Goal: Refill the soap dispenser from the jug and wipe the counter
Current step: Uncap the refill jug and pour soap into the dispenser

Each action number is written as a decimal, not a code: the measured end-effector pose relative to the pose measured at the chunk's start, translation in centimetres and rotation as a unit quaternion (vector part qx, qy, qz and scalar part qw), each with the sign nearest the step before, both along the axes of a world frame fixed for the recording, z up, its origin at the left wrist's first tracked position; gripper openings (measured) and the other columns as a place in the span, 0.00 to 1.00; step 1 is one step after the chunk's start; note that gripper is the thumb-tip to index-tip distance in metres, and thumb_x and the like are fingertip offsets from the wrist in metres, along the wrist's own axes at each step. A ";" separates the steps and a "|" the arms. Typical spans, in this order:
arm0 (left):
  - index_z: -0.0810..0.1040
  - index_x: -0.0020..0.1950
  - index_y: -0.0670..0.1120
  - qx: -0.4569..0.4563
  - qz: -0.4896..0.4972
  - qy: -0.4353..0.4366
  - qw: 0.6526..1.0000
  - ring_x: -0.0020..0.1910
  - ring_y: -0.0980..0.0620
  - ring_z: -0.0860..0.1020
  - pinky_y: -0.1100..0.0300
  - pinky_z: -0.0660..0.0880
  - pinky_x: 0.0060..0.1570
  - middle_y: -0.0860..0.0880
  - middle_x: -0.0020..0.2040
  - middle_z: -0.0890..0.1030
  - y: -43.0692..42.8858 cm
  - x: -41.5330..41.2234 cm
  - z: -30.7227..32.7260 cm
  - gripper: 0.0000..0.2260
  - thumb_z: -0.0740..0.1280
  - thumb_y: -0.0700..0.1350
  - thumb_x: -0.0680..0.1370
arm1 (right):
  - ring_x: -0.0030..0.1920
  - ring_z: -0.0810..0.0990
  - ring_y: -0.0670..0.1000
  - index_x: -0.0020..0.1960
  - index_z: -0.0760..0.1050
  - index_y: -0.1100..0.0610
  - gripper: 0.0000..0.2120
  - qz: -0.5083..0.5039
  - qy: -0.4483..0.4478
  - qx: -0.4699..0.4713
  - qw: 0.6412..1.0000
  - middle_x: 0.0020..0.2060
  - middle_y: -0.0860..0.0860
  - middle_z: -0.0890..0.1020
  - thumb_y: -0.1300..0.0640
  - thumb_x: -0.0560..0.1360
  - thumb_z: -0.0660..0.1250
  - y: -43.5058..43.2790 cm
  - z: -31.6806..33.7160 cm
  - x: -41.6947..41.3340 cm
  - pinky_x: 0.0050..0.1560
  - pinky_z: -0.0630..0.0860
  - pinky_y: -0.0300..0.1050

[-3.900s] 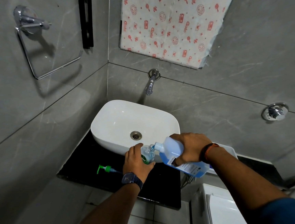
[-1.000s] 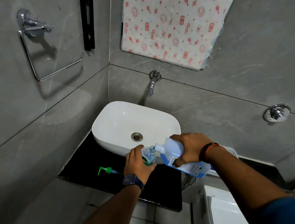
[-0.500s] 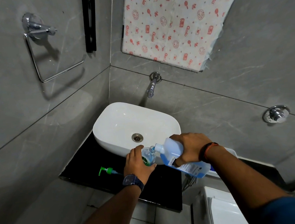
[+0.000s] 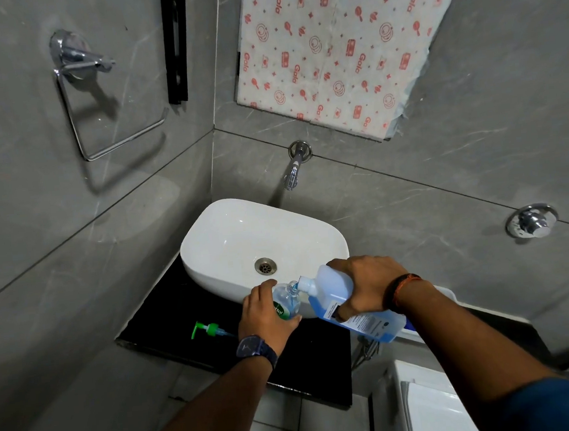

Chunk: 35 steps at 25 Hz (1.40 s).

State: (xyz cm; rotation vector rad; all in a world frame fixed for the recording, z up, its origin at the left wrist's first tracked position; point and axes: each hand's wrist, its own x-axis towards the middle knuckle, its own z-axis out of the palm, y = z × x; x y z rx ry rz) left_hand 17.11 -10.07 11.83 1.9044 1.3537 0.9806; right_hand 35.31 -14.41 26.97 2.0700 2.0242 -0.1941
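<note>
My left hand (image 4: 263, 315) grips a small clear soap dispenser bottle (image 4: 286, 302) standing on the black counter (image 4: 168, 315) against the front of the sink. My right hand (image 4: 365, 285) holds a translucent jug (image 4: 331, 290) of blue liquid, tipped left so its white spout meets the bottle's open mouth. A thin blue stream shows at the spout. The green pump head (image 4: 207, 329) lies on the counter left of my left hand.
A white basin (image 4: 222, 227) sits on the counter under a wall tap (image 4: 292, 173). A chrome towel ring (image 4: 94, 104) hangs on the left wall and a valve knob (image 4: 531, 221) on the right. White fixtures (image 4: 427, 405) stand lower right.
Both hands, the jug and the bottle keep the same pose across the frames. Only the camera view has shifted slightly.
</note>
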 end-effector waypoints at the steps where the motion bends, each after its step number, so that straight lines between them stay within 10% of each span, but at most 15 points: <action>1: 0.69 0.61 0.49 0.000 -0.001 0.001 1.000 0.54 0.45 0.73 0.53 0.75 0.49 0.48 0.55 0.76 0.0 0.0 0.0 0.35 0.79 0.51 0.57 | 0.47 0.77 0.52 0.65 0.64 0.40 0.40 0.001 0.001 -0.001 1.000 0.53 0.46 0.80 0.28 0.57 0.68 0.0 0.0 0.0 0.42 0.69 0.45; 35: 0.70 0.60 0.47 0.000 -0.004 0.009 1.000 0.53 0.44 0.73 0.52 0.74 0.50 0.46 0.54 0.76 0.2 0.6 1.0 0.35 0.79 0.51 0.58 | 0.50 0.79 0.54 0.66 0.63 0.40 0.43 0.007 -0.022 0.021 1.000 0.54 0.47 0.81 0.26 0.53 0.65 0.3 0.1 0.6 0.41 0.69 0.45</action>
